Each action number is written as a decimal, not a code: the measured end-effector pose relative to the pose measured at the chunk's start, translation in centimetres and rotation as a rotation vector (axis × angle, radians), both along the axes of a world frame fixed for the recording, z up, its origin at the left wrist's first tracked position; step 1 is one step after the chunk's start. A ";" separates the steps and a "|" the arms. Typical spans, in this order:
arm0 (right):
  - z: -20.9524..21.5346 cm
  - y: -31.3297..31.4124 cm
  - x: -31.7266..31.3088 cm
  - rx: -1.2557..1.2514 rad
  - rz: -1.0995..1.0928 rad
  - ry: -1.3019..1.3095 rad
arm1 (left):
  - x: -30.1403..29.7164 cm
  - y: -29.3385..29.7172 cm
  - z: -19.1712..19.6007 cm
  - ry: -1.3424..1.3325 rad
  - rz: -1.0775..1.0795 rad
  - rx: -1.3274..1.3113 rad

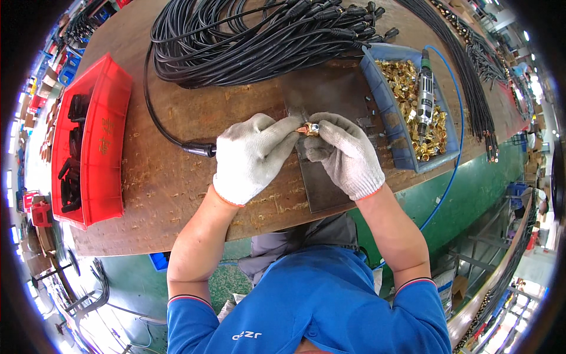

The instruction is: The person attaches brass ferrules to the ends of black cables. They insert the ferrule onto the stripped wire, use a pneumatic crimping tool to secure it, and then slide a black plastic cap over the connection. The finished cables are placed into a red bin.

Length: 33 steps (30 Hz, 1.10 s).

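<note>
My left hand (252,154), in a white knit glove, is closed around the end of a black cable (154,115). A black sleeve (199,149) on that cable sticks out at the left side of the hand. At my left fingertips a copper-coloured tip (302,130) shows. It meets a small brass fitting (311,128), pinched between the thumb and fingers of my gloved right hand (348,154). How far the tip sits inside the fitting is hidden by the fingers. Both hands are above the near part of the wooden table (159,194).
A large coil of black cables (236,53) lies across the far side. Left stands a red bin (112,141) with black sleeves (72,171). Right, a blue bin (386,112) holds brass fittings (401,76), with a power tool (425,97) and blue hose (459,118) on top. A dark metal plate (330,189) lies underneath.
</note>
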State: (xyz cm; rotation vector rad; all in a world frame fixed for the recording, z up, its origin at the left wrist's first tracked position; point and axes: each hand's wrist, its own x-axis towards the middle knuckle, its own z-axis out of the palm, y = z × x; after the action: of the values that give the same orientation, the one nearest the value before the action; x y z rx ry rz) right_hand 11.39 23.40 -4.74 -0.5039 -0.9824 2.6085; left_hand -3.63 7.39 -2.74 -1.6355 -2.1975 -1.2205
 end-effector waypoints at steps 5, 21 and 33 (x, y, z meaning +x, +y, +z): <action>0.4 0.3 0.1 0.102 -0.002 -0.060 | 0.0 0.0 -0.2 0.007 0.002 -0.046; 1.6 0.1 -0.9 0.445 0.008 -0.267 | -0.9 -0.4 -0.1 -0.069 -0.003 -0.201; 0.7 1.0 -1.5 1.016 0.047 -0.388 | -1.3 -0.7 -1.7 -0.091 -0.013 -0.226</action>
State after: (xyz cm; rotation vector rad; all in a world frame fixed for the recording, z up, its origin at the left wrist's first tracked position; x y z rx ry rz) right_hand 9.84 24.41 -4.02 -0.6860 -2.2196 1.6936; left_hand -4.93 6.73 -4.43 -1.7073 -2.4637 -1.1043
